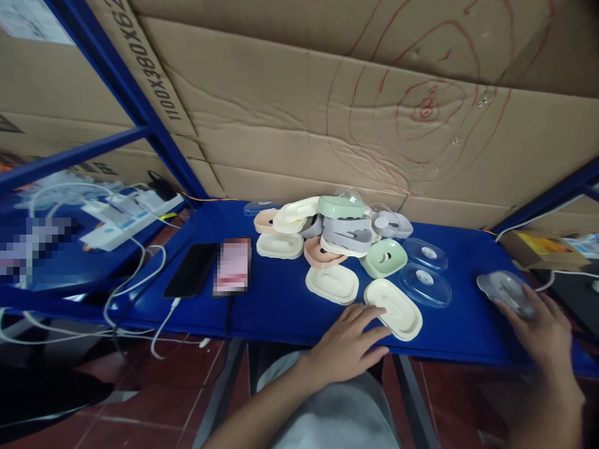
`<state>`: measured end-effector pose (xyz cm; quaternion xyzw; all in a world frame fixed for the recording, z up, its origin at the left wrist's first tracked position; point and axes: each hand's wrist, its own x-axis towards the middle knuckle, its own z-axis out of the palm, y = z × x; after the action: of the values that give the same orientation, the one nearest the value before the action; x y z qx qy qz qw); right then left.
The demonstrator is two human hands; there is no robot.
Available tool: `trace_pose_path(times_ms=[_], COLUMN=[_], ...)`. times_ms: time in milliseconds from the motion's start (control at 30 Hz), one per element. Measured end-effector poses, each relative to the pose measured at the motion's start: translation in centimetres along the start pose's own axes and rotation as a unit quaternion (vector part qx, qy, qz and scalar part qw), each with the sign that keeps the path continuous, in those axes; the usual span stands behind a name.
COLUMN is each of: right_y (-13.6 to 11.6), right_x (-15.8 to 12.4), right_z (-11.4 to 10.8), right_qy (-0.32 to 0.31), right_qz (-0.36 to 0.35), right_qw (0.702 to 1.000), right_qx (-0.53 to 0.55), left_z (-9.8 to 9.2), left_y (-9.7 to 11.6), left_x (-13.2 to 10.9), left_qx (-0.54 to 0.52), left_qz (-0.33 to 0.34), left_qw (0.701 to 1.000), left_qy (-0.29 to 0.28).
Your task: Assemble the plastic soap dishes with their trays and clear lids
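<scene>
My left hand [353, 343] rests at the front edge of the blue table, fingers spread, fingertips touching a cream oval dish [401, 315]. At the right side my right hand [538, 321], slightly blurred, grips a grey dish with a clear cover [508, 292]. Another cream dish [332, 284] lies left of the touched one. Behind them is a pile of plastic parts, with a green piece [344, 206] on top, grey pieces [349, 233] below it and a peach one [322, 252] in front. A green dish [386, 258] sits at the pile's right.
Two clear lids [425, 285] [427, 254] lie right of the pile. A black phone [191, 270] and a phone with a lit screen [233, 267] lie at left, near white cables and a power strip [126, 227]. Cardboard [281, 93] stands behind the table.
</scene>
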<state>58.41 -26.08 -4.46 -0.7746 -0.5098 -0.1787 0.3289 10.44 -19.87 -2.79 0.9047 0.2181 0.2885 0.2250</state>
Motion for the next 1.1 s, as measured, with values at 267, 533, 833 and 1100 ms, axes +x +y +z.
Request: trace_pose_path(times_ms=[267,533,833,1100], right_y=[-20.0,-23.5,-16.4,-26.9], right_x=[-5.2,-2.7,2.7,-3.1], right_z=[-0.8,1.8,7.2,0.7], right_qy=[-0.205,-0.221,-0.187,-0.345], right_qz=[-0.225,-0.238,-0.099,-0.379], right_qw=[0.925,0.911,0.975,0.811], right_qx=[0.226,0.257,0.064,0.283], left_z=[1.3,0.1,0.4,0.4], left_y=[1.1,-0.1,-0.4,-1.0], left_x=[1.2,-0.1,-0.4,-0.2], left_qx=[-0.454,-0.468,-0.451,-0.405], left_qz=[-0.132,-0.211,-0.216,-0.222], left_qw=[0.871,0.828,0.84,0.845], left_qy=[0.132,0.227,0.211,0.269])
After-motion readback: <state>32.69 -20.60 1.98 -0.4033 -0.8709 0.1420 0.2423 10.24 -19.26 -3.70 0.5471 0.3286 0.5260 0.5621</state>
